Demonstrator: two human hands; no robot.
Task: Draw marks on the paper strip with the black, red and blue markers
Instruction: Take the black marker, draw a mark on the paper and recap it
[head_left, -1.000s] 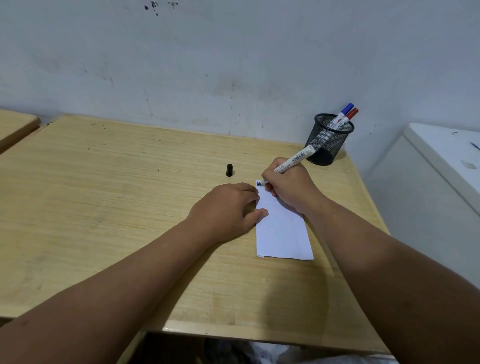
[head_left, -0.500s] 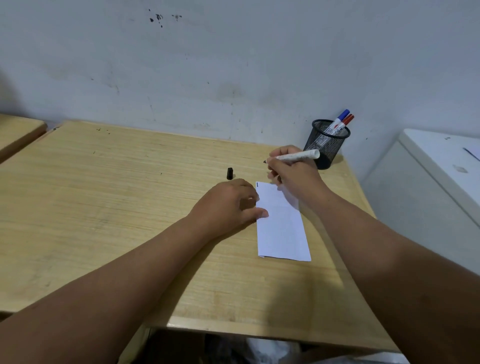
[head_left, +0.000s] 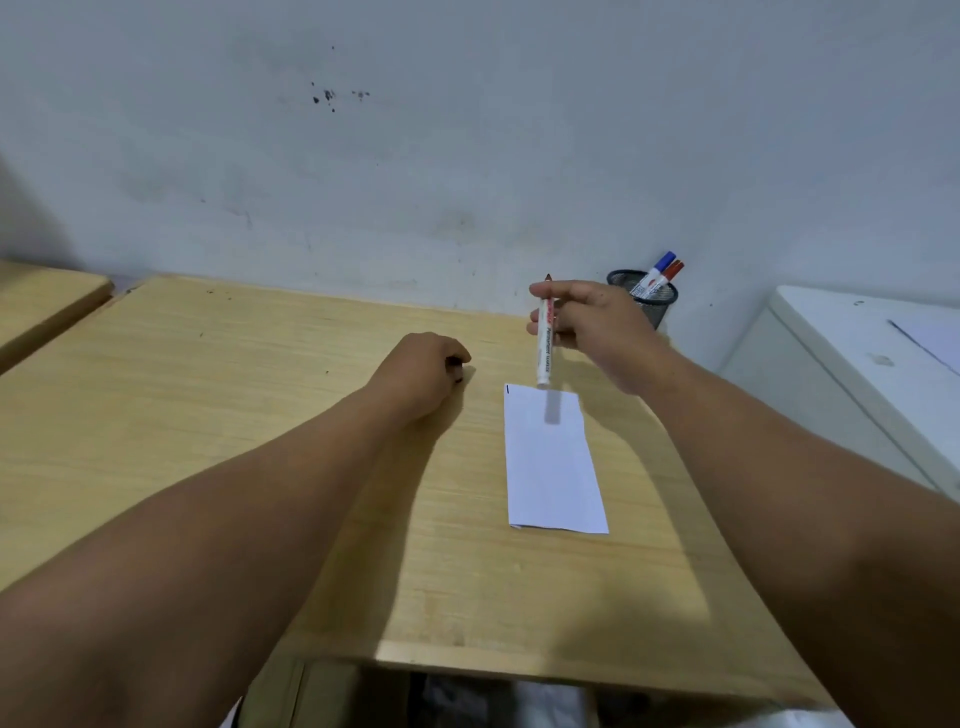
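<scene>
A white paper strip (head_left: 550, 462) lies on the wooden desk (head_left: 260, 395), with one short black mark at its far left corner. My right hand (head_left: 592, 322) holds the uncapped black marker (head_left: 544, 343) upright above the strip's far end, tip pointing up. To the left of the strip, my left hand (head_left: 423, 371) rests on the desk with its fingers closed on the black cap (head_left: 458, 370), which is mostly hidden. The blue marker (head_left: 655, 272) and the red marker (head_left: 666, 277) stand in a black mesh cup (head_left: 655, 303) behind my right hand.
A wall runs close behind the desk. A white cabinet (head_left: 872, 374) stands to the right of the desk, and another desk's corner (head_left: 47, 301) shows at the far left. The desk's front edge is near me.
My right hand lifted the marker off the paper and turned it tip-up. My left hand left the paper, moved left and closed over the black cap. The camera tilted up.
</scene>
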